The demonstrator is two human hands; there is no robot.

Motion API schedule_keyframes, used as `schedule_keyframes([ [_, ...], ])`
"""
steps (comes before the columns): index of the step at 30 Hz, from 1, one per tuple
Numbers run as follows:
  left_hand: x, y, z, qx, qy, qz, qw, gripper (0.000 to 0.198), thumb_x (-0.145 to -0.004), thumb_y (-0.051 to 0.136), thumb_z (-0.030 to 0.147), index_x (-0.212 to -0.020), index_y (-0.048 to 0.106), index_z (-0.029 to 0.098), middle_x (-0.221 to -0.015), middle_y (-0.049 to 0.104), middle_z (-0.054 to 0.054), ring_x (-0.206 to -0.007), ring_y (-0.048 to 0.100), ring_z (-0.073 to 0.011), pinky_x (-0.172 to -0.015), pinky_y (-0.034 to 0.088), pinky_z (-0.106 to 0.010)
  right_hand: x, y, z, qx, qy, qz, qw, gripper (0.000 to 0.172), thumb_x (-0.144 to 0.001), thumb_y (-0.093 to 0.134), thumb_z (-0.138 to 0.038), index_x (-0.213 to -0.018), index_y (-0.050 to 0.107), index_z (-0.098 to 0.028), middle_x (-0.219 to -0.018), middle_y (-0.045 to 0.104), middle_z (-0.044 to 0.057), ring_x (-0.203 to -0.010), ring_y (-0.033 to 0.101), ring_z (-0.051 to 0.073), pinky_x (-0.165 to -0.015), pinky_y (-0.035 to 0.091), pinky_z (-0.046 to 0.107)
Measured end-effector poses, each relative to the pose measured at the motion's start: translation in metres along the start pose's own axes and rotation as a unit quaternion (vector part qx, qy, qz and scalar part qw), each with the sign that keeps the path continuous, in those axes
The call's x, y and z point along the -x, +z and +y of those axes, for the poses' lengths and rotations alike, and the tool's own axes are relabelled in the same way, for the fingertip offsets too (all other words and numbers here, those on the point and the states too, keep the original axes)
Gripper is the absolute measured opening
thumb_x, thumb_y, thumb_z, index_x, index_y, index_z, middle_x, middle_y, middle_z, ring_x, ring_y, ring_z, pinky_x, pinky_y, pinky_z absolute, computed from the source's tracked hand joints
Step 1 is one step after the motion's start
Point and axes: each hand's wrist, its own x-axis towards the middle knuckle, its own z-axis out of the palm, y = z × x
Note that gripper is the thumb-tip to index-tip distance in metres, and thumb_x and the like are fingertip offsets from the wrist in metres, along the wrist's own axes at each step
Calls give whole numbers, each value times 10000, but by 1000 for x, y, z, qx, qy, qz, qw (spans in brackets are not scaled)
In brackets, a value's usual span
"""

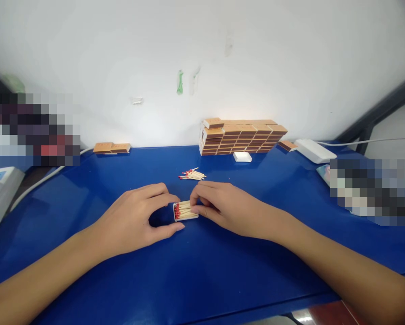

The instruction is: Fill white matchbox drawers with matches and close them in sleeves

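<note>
A small white matchbox tray (185,211) full of red-tipped matches lies on the blue table (202,271) between my hands. My left hand (138,219) curls around the tray's left end, thumb and forefinger at its sides. From the right, my right hand (223,205) rests its bent fingertips on the matches in the tray. A little heap of loose matches (192,174) lies just behind the tray.
A stack of several brown matchboxes (241,136) stands against the white wall, with a white empty tray (242,156) in front of it. Two matchboxes (112,147) lie at the back left. A white power adapter (315,150) with cable sits at the back right.
</note>
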Motion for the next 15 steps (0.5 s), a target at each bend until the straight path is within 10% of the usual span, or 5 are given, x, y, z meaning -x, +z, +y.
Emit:
schedule_keyframes([
  [15, 1, 2, 1, 26, -1, -7, 1000, 216, -977, 741, 379, -1121, 761, 219, -1000, 688, -21, -803, 652, -148, -651, 490, -262, -8, 9, 14, -31, -4, 73, 997, 152, -1057, 615, -266, -1147, 727, -219, -812, 676, -8, -710, 586, 153, -681, 434, 300],
])
